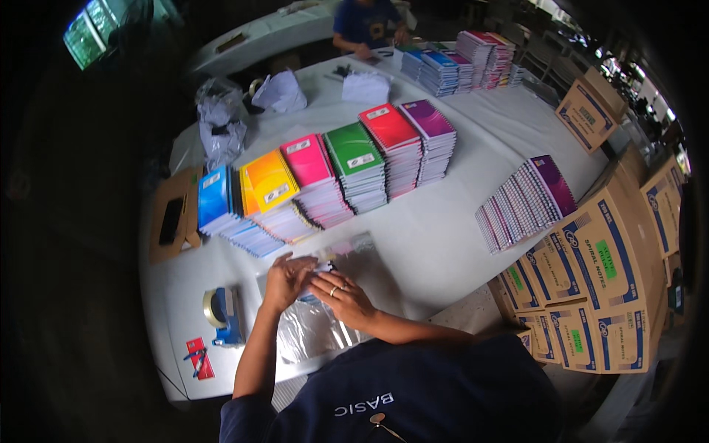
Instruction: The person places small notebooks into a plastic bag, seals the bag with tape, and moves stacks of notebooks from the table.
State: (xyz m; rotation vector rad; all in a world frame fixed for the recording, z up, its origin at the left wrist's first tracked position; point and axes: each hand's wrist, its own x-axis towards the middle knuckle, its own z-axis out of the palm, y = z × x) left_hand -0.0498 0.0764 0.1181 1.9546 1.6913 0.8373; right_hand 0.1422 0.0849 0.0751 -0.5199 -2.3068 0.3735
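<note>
Starting at the left of the white table (443,244), a flat piece of cardboard (171,215) lies at the edge with a dark oblong thing on it, and nearer the person sits a blue tape dispenser (224,313) with a small red packet (199,358) beside it. Next comes the left hand (284,278), fingers bent and pinching at the top edge of a clear plastic bag (347,255) that lies flat on the table right in front of the person, on a loose pile of similar bags (310,331). The right hand (344,298), a ring on one finger, lies palm down on the same bag, its fingertips touching those of the left, so both hands are together and closed on the bag's edge; whether anything is already inside the bag cannot be told.

The bag looks thin, light, limp and slippery, likely to cling to the ones below, so it is best taken by its open edge with the fingertips. Both forearms come up from the lower edge, elbows bent, wrists angled inward.

Beyond the hands runs a slanting row of notebook stacks (332,181) in blue, orange, pink, green, red and purple. Further right a fanned batch of purple notebooks (526,201) lies near the table's edge, and cardboard boxes (591,288) are stacked on the floor.
</note>
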